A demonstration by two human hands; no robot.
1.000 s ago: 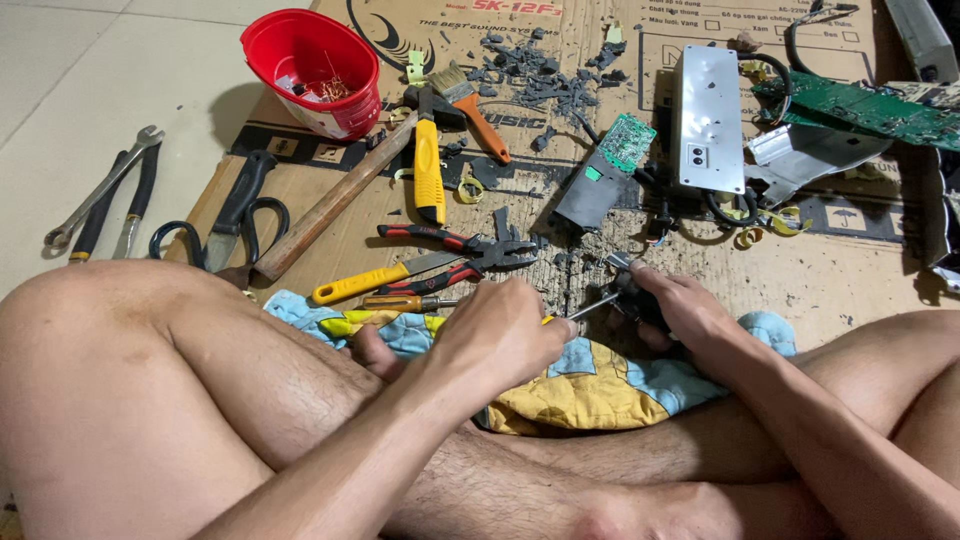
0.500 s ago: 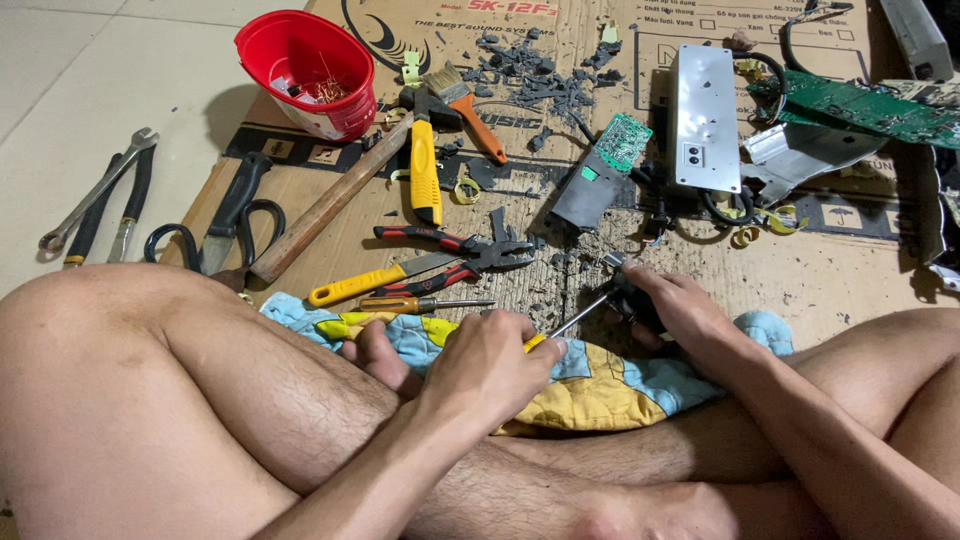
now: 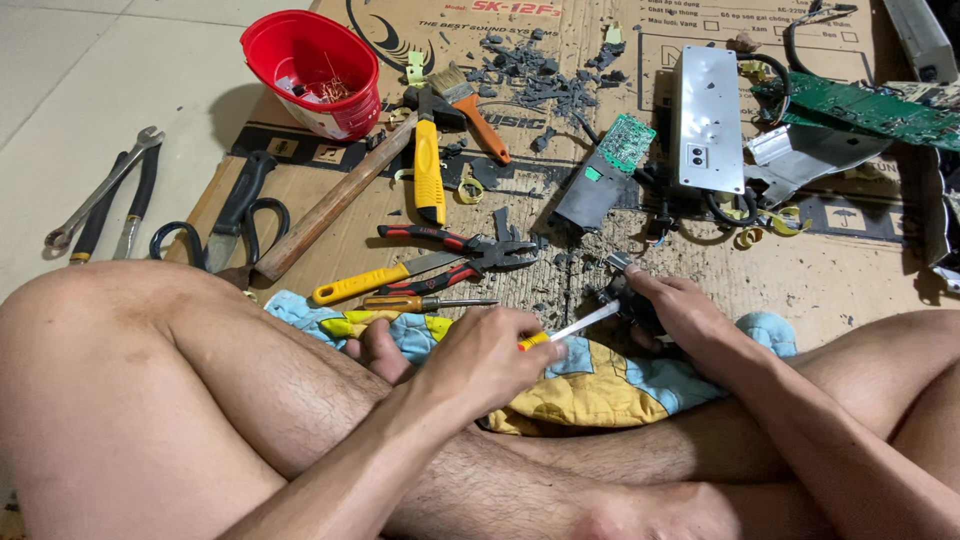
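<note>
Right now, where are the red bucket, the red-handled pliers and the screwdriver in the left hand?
red bucket (image 3: 335, 105), head view, on its front wall.
red-handled pliers (image 3: 455, 243), head view, on the upper handle.
screwdriver (image 3: 585, 322), head view, on the bare shaft beyond the left hand (image 3: 490, 365).

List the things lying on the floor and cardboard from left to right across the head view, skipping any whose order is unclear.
Wrench → scissors → red bucket → yellow-handled knife → brush → small green board → metal plate → long green board.
</note>
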